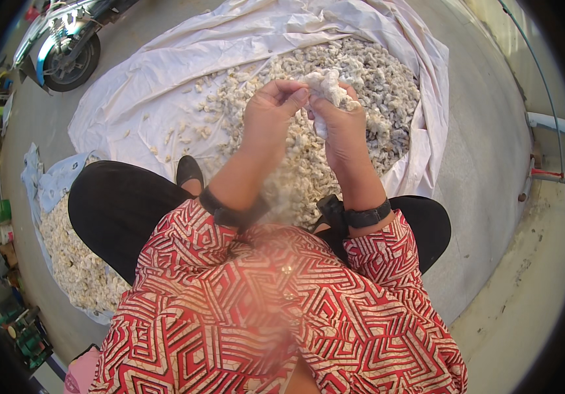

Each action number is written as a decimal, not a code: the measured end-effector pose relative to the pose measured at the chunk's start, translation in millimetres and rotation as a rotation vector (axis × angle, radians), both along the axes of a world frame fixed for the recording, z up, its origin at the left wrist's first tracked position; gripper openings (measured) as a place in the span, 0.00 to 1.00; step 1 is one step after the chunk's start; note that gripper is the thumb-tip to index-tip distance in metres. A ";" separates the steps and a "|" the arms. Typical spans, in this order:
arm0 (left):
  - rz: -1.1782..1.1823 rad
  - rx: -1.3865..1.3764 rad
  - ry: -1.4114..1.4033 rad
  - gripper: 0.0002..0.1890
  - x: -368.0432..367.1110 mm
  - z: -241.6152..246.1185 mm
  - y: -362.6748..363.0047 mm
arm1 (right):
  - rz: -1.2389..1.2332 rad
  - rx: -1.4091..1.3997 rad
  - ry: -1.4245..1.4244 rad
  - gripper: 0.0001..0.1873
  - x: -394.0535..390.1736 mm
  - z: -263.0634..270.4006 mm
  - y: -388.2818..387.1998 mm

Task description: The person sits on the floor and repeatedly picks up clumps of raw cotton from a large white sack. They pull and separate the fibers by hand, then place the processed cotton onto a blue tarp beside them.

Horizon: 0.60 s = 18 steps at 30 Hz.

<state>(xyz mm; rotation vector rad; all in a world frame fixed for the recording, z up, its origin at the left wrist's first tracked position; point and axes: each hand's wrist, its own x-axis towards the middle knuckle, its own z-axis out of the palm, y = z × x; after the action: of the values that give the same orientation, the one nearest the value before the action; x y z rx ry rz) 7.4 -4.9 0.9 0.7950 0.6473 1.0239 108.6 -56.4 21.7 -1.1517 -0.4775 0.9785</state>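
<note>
A clump of whitish fibre, apparently raw cotton (330, 84), is held in my right hand (337, 120), with the thumb pressed over its near side. My left hand (272, 106) pinches thumb against fingers at the clump's left edge. Whatever small bit lies between those fingertips is mostly hidden. Below both hands spreads a heap of loose cotton tufts (390, 118), cream to greyish. It rests on a white cloth sheet (129, 113) with rumpled folds along its far and right sides.
By my left knee, a pale blue cloth (60, 180) holds another cotton pile (80, 261). A parked motorcycle's wheel (73, 61) stands beyond the sheet at upper left. Various goods line the left edge. On the right are a wall (518, 276) and a thin hose (541, 69).
</note>
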 end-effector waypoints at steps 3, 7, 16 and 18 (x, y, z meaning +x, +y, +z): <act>-0.025 0.037 0.023 0.04 0.7 0.0 -0.8 | -0.060 -0.001 -0.064 0.17 1.4 2.0 -3.3; -0.018 -0.023 -0.007 0.04 3.4 -0.5 -5.2 | -0.141 -0.005 -0.520 0.17 -1.8 1.8 -5.0; 0.039 -0.080 0.033 0.03 2.9 -2.9 -7.2 | -0.207 0.007 -0.633 0.18 -10.1 -7.6 -1.1; 0.026 -0.087 0.035 0.03 3.2 -2.0 -8.3 | -0.217 0.014 -0.655 0.18 -9.4 -8.6 -1.1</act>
<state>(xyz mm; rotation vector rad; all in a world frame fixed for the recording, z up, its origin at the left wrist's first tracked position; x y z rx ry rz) 10.6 -13.2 -1.2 0.7316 0.7284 1.0004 99.2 -57.4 13.0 -1.4725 -0.8554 0.3902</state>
